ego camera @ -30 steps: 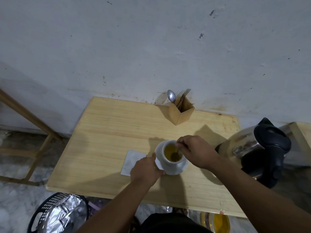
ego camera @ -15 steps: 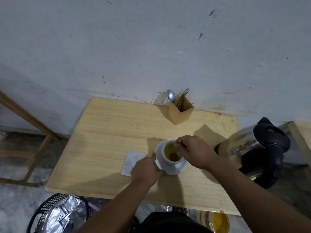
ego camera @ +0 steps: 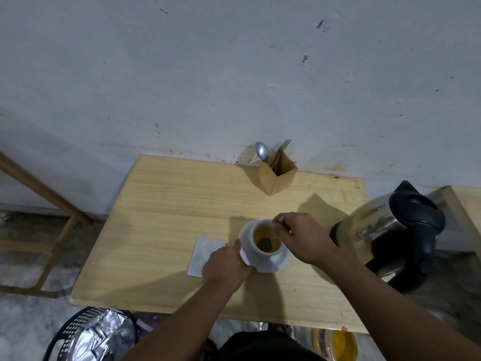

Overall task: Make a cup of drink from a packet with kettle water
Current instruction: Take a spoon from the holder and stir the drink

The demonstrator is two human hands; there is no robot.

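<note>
A white cup (ego camera: 263, 250) of yellow-brown drink stands on a white saucer (ego camera: 273, 264) in the middle of the wooden table (ego camera: 169, 204). My right hand (ego camera: 302, 237) is over the cup's right side, pinching the handle of a spoon (ego camera: 276, 227) whose bowl is down in the drink. My left hand (ego camera: 226, 267) grips the saucer's left rim. A white packet (ego camera: 204, 254) lies flat just left of the saucer, partly under my left hand. The steel kettle (ego camera: 390, 230) with a black lid and handle stands at the table's right edge.
A wooden cutlery holder (ego camera: 277, 173) with a spoon and forks stands at the back of the table by the wall. A black basket (ego camera: 86, 334) lined with foil sits on the floor at lower left. A container of yellow stuff (ego camera: 338, 343) is below the table's front edge.
My right hand has shifted slightly around the cup's rim with the spoon, stirring. The left hand stays on the saucer.
</note>
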